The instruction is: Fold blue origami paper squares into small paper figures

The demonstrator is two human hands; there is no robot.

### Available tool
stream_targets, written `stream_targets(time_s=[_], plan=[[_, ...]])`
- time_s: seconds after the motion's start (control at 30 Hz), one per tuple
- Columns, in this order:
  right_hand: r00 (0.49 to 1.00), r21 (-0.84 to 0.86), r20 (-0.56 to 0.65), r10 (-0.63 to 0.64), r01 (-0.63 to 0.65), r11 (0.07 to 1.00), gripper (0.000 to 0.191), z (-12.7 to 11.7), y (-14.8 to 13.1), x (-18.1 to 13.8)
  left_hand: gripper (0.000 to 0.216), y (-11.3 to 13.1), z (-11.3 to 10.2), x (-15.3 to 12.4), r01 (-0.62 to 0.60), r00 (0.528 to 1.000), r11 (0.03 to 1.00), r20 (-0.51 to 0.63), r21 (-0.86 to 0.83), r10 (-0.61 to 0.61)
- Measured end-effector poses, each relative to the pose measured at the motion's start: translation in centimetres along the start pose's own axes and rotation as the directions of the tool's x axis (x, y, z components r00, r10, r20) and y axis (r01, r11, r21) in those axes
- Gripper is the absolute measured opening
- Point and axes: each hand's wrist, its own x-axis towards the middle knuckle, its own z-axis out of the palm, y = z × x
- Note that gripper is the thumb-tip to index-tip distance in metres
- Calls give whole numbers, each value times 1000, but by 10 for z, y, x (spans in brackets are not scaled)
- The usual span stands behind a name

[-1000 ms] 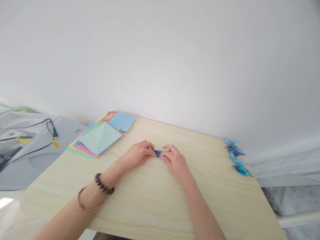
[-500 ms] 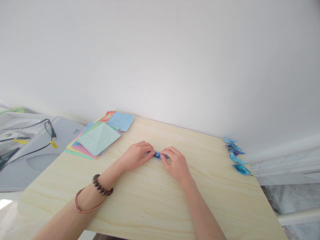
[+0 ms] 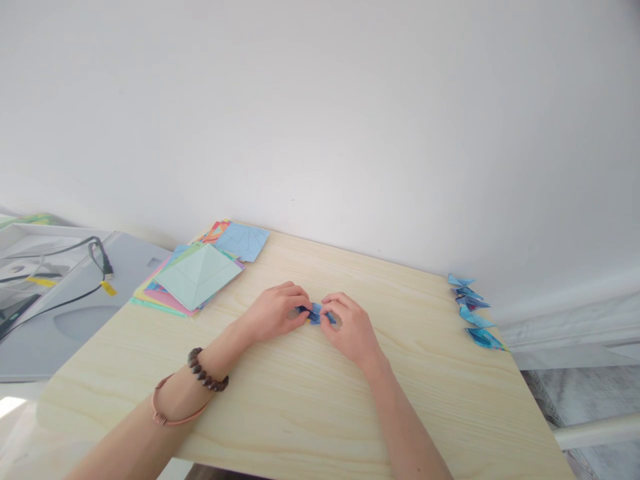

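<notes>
A small folded piece of blue origami paper point(image 3: 315, 314) is pinched between my two hands, just above or on the light wooden table point(image 3: 300, 413). My left hand point(image 3: 278, 311) grips its left end between thumb and fingers. At the right end, my right hand point(image 3: 349, 328) holds it with thumb and forefinger curled into a ring. Part of the paper is covered by my fingertips, so its full shape is hidden. A beaded bracelet point(image 3: 207, 379) and a thin pinkish band circle my left wrist.
Stacked coloured origami sheets point(image 3: 197, 280) lie at the back left, with a blue creased sheet point(image 3: 244, 241) behind. Several folded blue paper pieces point(image 3: 475, 317) line the right edge. Left of the table, a grey surface point(image 3: 95, 327) carries an open white box with black cables point(image 3: 103, 263).
The folded paper now shows differently between my fingers, with more of a flap and a bit of yellow visible. My hands have shifted only slightly.
</notes>
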Motion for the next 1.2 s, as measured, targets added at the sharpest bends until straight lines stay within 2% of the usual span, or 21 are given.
stream_targets(time_s=[0.33,0.8,1.2], plan=[[1000,-157,22,20,-16,987,12,-4,-5,-1,13,5,1,0,-24,1000,998,7,51,24],[997,-171,51,50,-41,984,19,0,-8,0,16,4,2,-1,-4,1000,996,18,91,3],[996,-173,45,81,-72,982,17,2,-9,2,16,6,4,2,44,999,996,4,84,-44]])
